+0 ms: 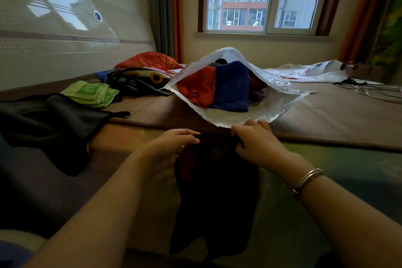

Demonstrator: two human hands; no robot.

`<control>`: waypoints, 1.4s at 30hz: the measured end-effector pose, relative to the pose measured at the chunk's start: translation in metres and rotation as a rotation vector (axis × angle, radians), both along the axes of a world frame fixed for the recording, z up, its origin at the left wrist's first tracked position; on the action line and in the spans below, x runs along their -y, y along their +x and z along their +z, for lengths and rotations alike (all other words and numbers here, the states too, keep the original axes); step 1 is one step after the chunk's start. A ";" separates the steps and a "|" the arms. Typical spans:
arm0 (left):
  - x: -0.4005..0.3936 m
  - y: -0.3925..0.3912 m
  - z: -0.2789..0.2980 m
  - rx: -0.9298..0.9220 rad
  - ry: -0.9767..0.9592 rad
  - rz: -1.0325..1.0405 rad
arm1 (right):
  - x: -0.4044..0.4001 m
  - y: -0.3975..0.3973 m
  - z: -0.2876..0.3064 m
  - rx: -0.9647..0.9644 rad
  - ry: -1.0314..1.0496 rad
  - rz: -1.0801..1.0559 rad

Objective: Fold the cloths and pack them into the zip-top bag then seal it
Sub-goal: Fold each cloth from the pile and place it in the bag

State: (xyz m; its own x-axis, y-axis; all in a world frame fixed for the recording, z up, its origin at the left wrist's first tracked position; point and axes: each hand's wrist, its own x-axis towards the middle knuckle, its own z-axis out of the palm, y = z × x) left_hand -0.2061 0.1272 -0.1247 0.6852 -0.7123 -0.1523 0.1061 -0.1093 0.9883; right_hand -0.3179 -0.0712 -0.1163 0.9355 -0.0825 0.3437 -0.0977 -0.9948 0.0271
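A dark cloth (215,191) hangs in front of me, held by its top edge. My left hand (167,148) pinches the edge's left end and my right hand (256,139) grips the right end. Just beyond my hands a clear zip-top bag (235,115) lies on the wooden platform (339,119) with its mouth gaping toward me. Inside it sit a folded red cloth (198,89), a folded blue cloth (232,89) and something purple behind them. A folded green cloth (93,93) lies to the left.
A black garment (50,124) drapes over the platform's left edge. A pile of dark and orange clothes (141,74) lies behind the green cloth. A second plastic bag (309,72) and white cables (378,91) lie at the right, below the window.
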 end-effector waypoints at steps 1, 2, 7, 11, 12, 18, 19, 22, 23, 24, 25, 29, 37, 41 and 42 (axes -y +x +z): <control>0.002 -0.002 0.002 -0.041 -0.023 0.024 | 0.000 0.002 -0.002 0.027 -0.046 0.004; 0.004 -0.003 0.003 -0.051 -0.026 0.062 | -0.001 0.002 -0.003 0.058 -0.061 0.029; 0.010 -0.007 0.002 0.440 0.149 0.357 | -0.012 0.001 0.005 0.034 0.216 0.283; 0.014 -0.015 0.004 0.406 -0.055 0.305 | -0.023 0.005 0.019 0.055 0.576 0.362; 0.014 -0.017 0.006 0.336 -0.101 0.272 | -0.024 0.005 0.023 0.014 0.638 0.362; 0.019 -0.026 0.019 -0.001 -0.204 0.110 | -0.020 -0.001 0.029 -0.117 0.870 0.450; 0.018 -0.026 0.021 -0.025 -0.217 0.091 | -0.018 0.000 0.028 -0.100 0.850 0.435; 0.016 -0.027 0.023 -0.032 -0.240 0.032 | -0.013 0.001 0.025 -0.053 0.717 0.371; 0.015 -0.028 0.024 -0.010 -0.240 0.022 | -0.011 0.002 0.023 -0.036 0.671 0.354; 0.014 -0.029 0.024 0.027 -0.236 0.017 | -0.011 0.002 0.022 -0.020 0.643 0.344; 0.014 -0.030 0.024 0.069 -0.233 0.012 | -0.011 0.002 0.021 -0.005 0.631 0.340; 0.016 -0.036 0.026 0.168 -0.249 -0.014 | -0.013 0.002 0.019 0.067 0.602 0.337; 0.022 -0.043 0.027 0.272 -0.198 -0.004 | -0.016 0.002 0.019 0.202 0.579 0.353; 0.019 -0.038 0.029 0.454 -0.199 0.136 | -0.012 -0.003 0.025 0.149 0.546 0.289; 0.017 -0.037 0.033 0.489 -0.217 0.154 | -0.007 -0.007 0.028 0.101 0.480 0.240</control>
State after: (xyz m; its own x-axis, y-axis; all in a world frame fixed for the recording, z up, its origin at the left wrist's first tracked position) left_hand -0.2429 0.1106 -0.0922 0.7381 -0.5776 0.3488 -0.3723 0.0824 0.9244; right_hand -0.3248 -0.0642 -0.0880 0.9118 -0.0400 0.4088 0.1554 -0.8876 -0.4335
